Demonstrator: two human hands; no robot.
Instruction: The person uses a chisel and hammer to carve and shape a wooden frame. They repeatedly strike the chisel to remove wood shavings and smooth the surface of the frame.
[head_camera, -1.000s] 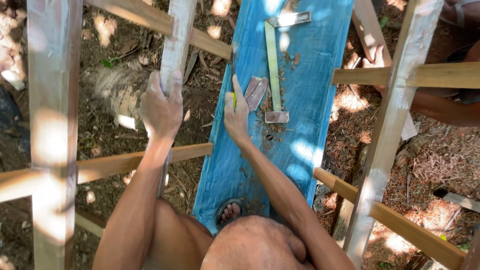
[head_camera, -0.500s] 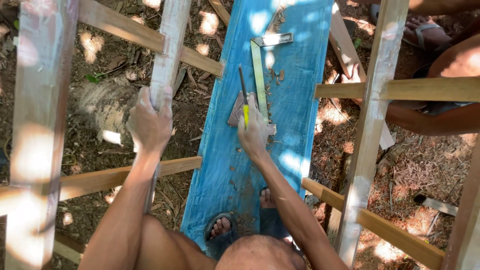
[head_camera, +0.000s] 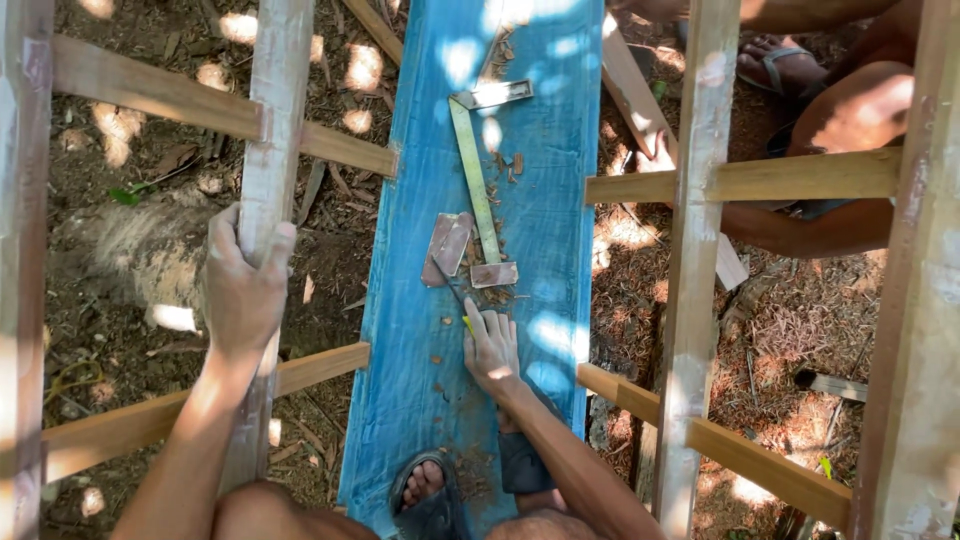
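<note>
My left hand (head_camera: 245, 290) is wrapped around a pale upright wooden post (head_camera: 275, 120) of the frame. My right hand (head_camera: 492, 352) rests on a long blue plank (head_camera: 540, 120), its fingers closed on the yellow end of a thin dark pencil-like tool (head_camera: 455, 300) that points up the plank. Just beyond the tool lie a flat grey-brown rectangular piece (head_camera: 447, 247) and a metal try square (head_camera: 475, 185) with a yellowish blade. Wood chips are scattered around them. My sandalled foot (head_camera: 425, 490) stands on the near end of the plank.
Wooden rails (head_camera: 740, 180) cross left and right of the plank, with a second pale post (head_camera: 695, 300) on the right. Another person's leg (head_camera: 860, 110) and sandalled foot (head_camera: 775, 60) are at the top right. Below lies ground with dead leaves and scraps.
My right hand has slid down the plank toward me, from beside the square's lower end to below it, and the tool now lies low. My left hand still grips the post.
</note>
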